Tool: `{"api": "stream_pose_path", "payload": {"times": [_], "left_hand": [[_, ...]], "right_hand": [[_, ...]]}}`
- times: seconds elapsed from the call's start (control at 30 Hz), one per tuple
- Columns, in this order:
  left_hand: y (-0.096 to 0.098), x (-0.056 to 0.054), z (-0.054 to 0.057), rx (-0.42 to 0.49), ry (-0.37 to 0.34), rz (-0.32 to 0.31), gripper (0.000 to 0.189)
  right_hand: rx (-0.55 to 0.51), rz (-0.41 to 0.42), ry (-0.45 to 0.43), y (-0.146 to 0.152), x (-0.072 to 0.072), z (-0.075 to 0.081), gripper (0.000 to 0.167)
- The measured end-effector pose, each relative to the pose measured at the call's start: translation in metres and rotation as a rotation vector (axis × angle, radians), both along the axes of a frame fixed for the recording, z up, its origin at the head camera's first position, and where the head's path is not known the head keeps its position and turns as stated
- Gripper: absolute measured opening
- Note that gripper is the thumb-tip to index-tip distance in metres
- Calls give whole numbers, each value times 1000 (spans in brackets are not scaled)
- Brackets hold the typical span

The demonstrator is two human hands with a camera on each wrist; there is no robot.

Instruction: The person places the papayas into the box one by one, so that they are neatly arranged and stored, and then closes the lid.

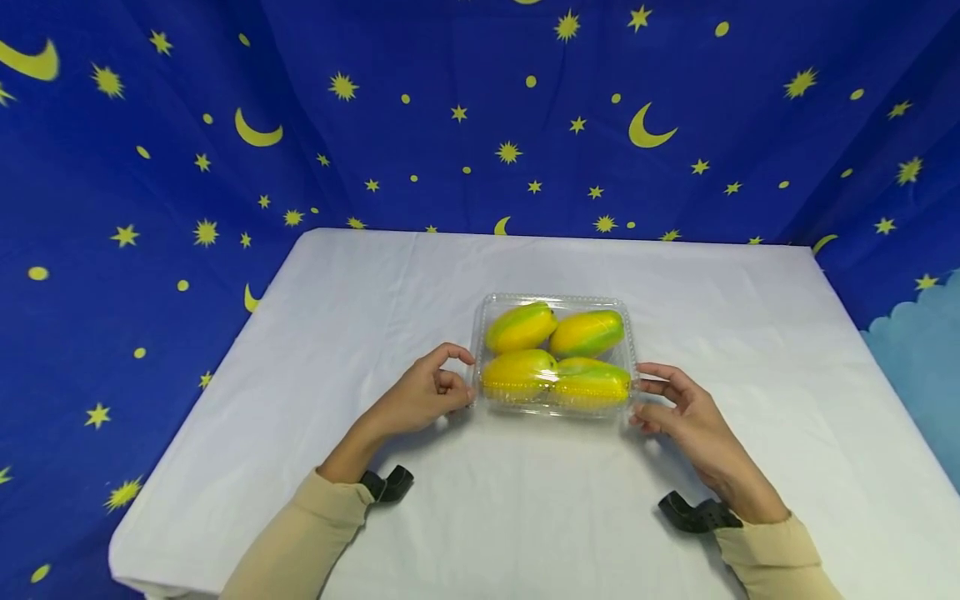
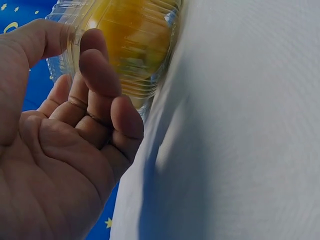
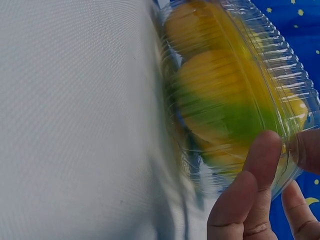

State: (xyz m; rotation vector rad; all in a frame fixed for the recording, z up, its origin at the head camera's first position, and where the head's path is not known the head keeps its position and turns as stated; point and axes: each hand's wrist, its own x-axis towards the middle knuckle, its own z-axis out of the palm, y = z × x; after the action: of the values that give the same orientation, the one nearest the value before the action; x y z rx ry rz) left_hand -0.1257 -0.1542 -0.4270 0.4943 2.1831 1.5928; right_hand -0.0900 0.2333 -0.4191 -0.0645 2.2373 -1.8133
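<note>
A clear plastic clamshell box (image 1: pixel 553 409) sits on the table in the head view, with several yellow-green, mango-like fruits (image 1: pixel 519 375) inside in two rows. At its left side, my left hand (image 1: pixel 423 396) pinches the rim between thumb and fingers; in the left wrist view the remaining fingers curl beside the ribbed wall (image 2: pixel 145 87). My right hand (image 1: pixel 690 421) grips the opposite rim. From the right wrist, the thumb and fingertips (image 3: pixel 265 150) meet the box's edge, and a green-banded fruit (image 3: pixel 220 95) shows through the plastic.
A white cloth covers the table (image 1: pixel 360 292). Behind and to the sides hangs a blue curtain (image 1: pixel 420 50) printed with yellow stars and moons. Black bands (image 1: pixel 390 483) sit at both wrists, below beige sleeves (image 1: pixel 300 533). A pale blue shape (image 1: pixel 918 358) stands at the right.
</note>
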Motion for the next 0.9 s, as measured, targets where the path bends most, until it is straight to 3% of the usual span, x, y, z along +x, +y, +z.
{"api": "stream_pose_path", "payload": {"times": [0.27, 0.5, 0.9], "left_hand": [[2, -1, 0, 79, -77, 1, 42], [1, -2, 1, 72, -115, 27, 44], [3, -2, 4, 73, -121, 34, 46]], "right_hand": [[-5, -3, -9, 0, 0, 1, 57], [-21, -13, 5, -2, -1, 1, 57], [-155, -57, 14, -5, -1, -3, 57]]}}
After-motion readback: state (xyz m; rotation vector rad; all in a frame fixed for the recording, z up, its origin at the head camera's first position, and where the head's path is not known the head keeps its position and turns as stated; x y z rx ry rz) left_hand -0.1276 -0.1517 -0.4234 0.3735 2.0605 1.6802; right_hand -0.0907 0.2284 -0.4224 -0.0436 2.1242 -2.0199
